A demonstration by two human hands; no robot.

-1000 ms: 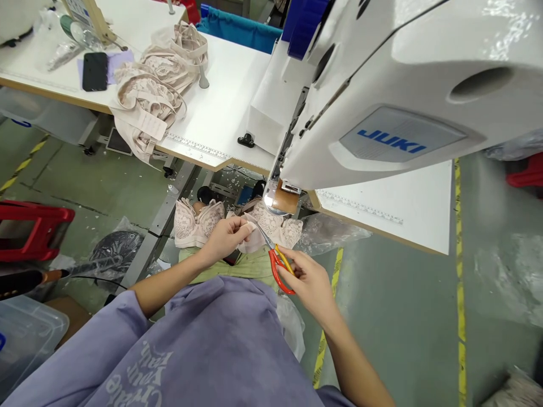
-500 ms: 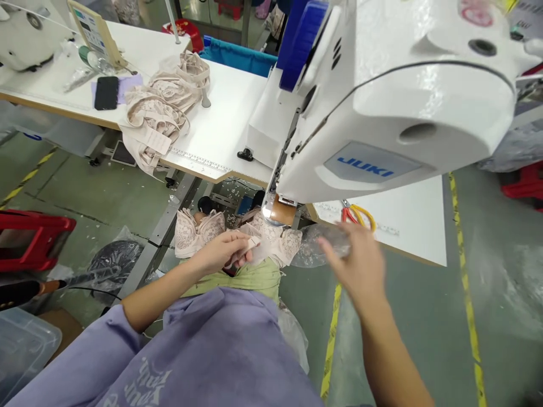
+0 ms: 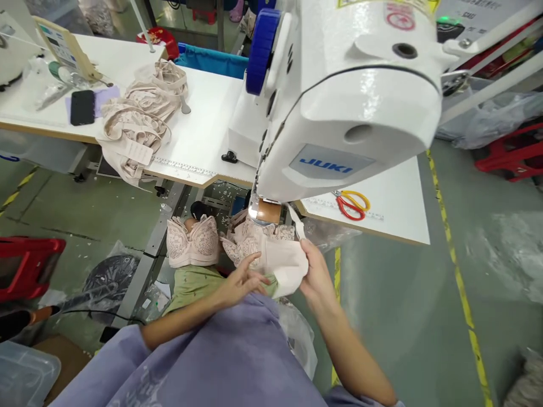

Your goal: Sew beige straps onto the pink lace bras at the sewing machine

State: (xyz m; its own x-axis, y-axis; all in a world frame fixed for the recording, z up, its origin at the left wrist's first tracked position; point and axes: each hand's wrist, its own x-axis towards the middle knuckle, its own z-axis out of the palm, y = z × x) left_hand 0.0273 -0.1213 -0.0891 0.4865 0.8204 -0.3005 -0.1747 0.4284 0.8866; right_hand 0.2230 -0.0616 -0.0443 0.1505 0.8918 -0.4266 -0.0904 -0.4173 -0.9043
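Observation:
A pale beige lace bra (image 3: 242, 246) hangs over my lap below the sewing machine's sewing end. My right hand (image 3: 316, 274) is closed on the edge of its smooth, pale side, thumb on top, and holds it spread out. My left hand (image 3: 241, 284) is at the bra's lower edge with its fingers apart; whether they touch the fabric I cannot tell. Another beige lace bra (image 3: 194, 242) lies to the left, over light green cloth (image 3: 190, 288) on my lap. The sewing machine (image 3: 339, 124) stands just beyond my hands.
Scissors (image 3: 352, 204) with red and yellow handles lie on the white table (image 3: 399, 198) at the right. A heap of beige garments (image 3: 139, 107) and a black phone (image 3: 82, 107) are on the left part. A red stool (image 3: 29, 265) stands on the floor at left.
My right hand has come in from near the scissors and now grips the bra. The bra has been turned and spread, showing its smooth side. My left hand has let go of a small pale piece.

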